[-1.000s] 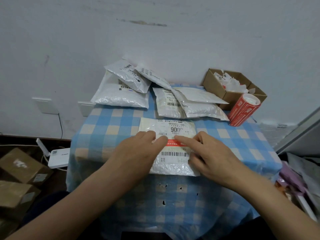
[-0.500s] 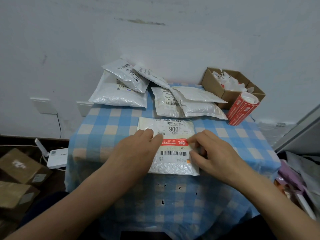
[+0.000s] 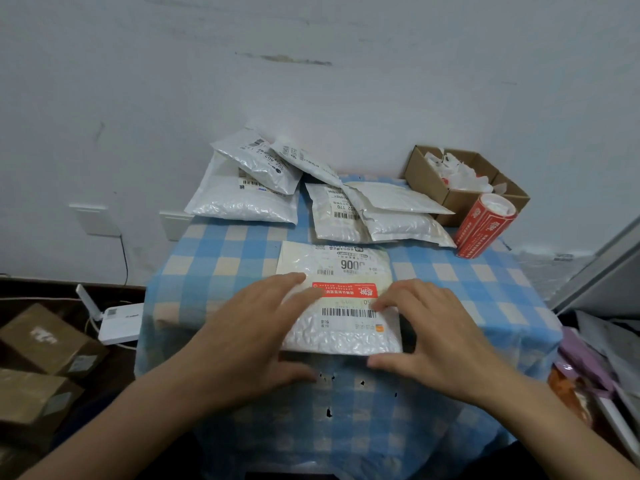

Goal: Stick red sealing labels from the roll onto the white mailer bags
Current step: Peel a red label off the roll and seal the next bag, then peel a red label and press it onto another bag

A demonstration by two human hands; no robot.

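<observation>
Bag in play: the white mailer bag (image 3: 341, 327) lay flat at centre frame on the checked tablecloth (image 3: 221, 258).
Label: and there it was, the red sealing label (image 3: 344, 290), stuck across the bag's middle just above a barcode.
Left hand: the left hand (image 3: 249, 327) had its fingers straight and flat on the bag's left side, tips touching the label's left end. It gripped nothing.
Right hand: the right hand (image 3: 426, 327) had its fingers loosely extended, tips resting at the bag's right edge beside the label's end. It pinched nothing.
Handling: the bag looked light, soft and bubble-padded with a slick, crinkly skin, so it would likely sag if lifted. Its two side edges seemed the best hold.
Roll: the label roll (image 3: 485, 225) sat at upper right, leaning on the cardboard box (image 3: 450, 199).
Other bags: the pile of mailer bags (image 3: 242, 206) waited at the table's far side.
Hidden: the left palm covered the bag's left edge. Whether the label's ends were fully down could not be told. The box's white contents were unclear.
</observation>
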